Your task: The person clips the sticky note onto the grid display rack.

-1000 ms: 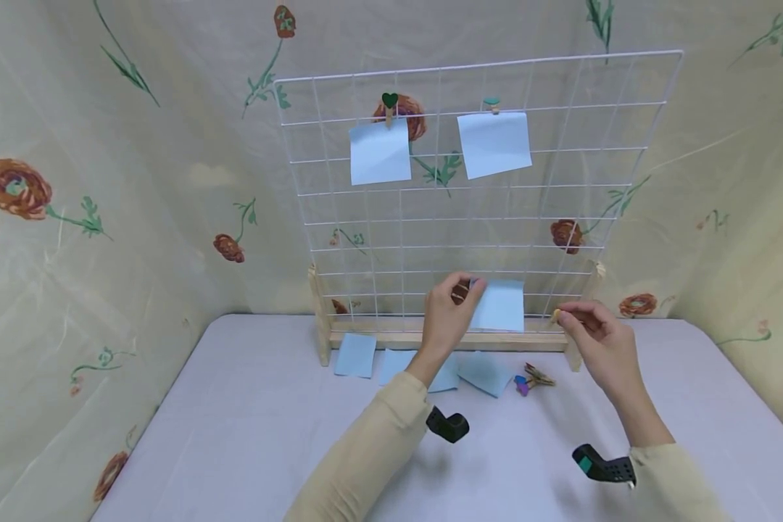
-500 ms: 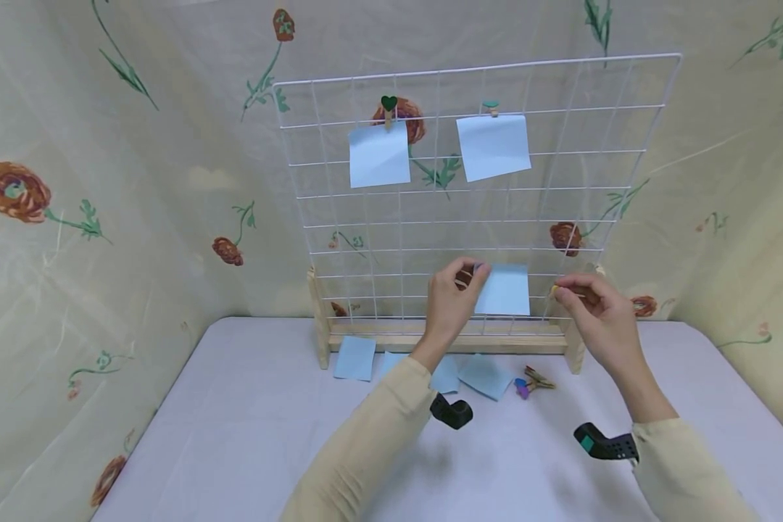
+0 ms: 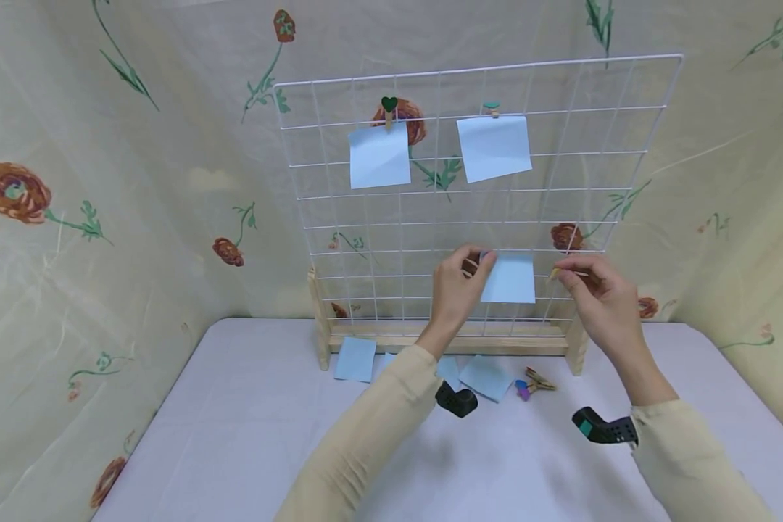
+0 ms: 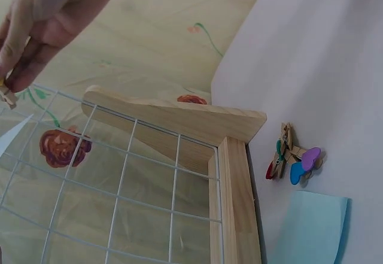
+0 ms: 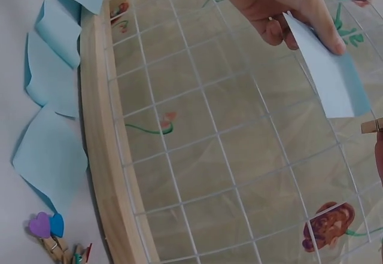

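Note:
My left hand (image 3: 458,288) pinches a light blue paper note (image 3: 510,278) by its upper left corner, in front of the white wire grid (image 3: 401,221). In the right wrist view the held note (image 5: 332,75) hangs at a slant under the thumb. To the right, my right hand (image 3: 602,301) pinches a small wooden clothespin (image 3: 552,274), its tip pointing toward the note. The clothespin (image 4: 8,96) also shows at the left edge of the left wrist view. Two notes hang higher on the grid: the left note (image 3: 380,154) under a green heart clothespin (image 3: 388,109), the right note (image 3: 494,148) under a teal-topped one (image 3: 492,108).
The grid stands in a wooden base (image 3: 444,341) at the back of the white-covered table (image 3: 235,413). Several blue notes (image 3: 355,359) lie before the base. Beside them is a small pile of clothespins (image 4: 293,156) with blue, purple and red tops. A flowered cloth (image 3: 170,217) hangs behind.
Both hands have risen along the grid, the left hand carrying the note up and slightly right, the right hand lifting the clothespin alongside. The hung notes and the clothespin pile have stayed put.

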